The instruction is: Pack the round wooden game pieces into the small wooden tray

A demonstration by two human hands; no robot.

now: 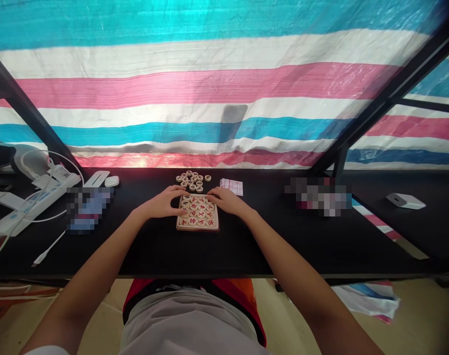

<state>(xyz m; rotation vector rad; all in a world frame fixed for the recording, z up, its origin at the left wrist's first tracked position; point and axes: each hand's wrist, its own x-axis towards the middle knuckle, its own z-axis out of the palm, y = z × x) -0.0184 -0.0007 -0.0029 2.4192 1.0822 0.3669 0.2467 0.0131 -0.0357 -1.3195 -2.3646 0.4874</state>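
A shallow square box on the black table holds rows of round Chinese chess pieces, most with red characters. My left hand is at the box's left side, thumb and fingers spread apart. Its thumb touches the left column of pieces and its fingertips reach the far left corner. My right hand lies over the far right corner with fingers stretched out, the fingertips at the pieces there. Beyond the box, a loose cluster of chess pieces with dark characters rests on the table. My fingers partly cover the box's far corners.
Right of the cluster lies a pink-and-white printed paper. To the left are a white power strip with cables, a white earbud case and a blurred-out item. A white adapter is far right. Striped sheeting hangs behind.
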